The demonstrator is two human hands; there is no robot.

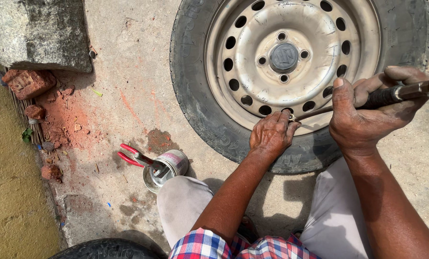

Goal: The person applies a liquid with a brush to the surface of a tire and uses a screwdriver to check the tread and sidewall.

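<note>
- Wheel (pixel 291 57) lies flat on the concrete ground (pixel 128 62), tyre (pixel 195 96) on its steel rim.
- Left hand (pixel 271 135) pinches the valve at the rim's edge; right hand (pixel 368 112) is clenched around a long tool (pixel 392 96) whose tip meets it.
- Work looks mid-way, valve not yet freed.
- Valve itself is hidden under fingers; tool's end is cut off.

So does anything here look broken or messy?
Yes: broken red bricks lie crumbled at the left, their red dust smeared over the concrete. A small tin can lies tipped on its side with red-handled pliers poking out.
</note>
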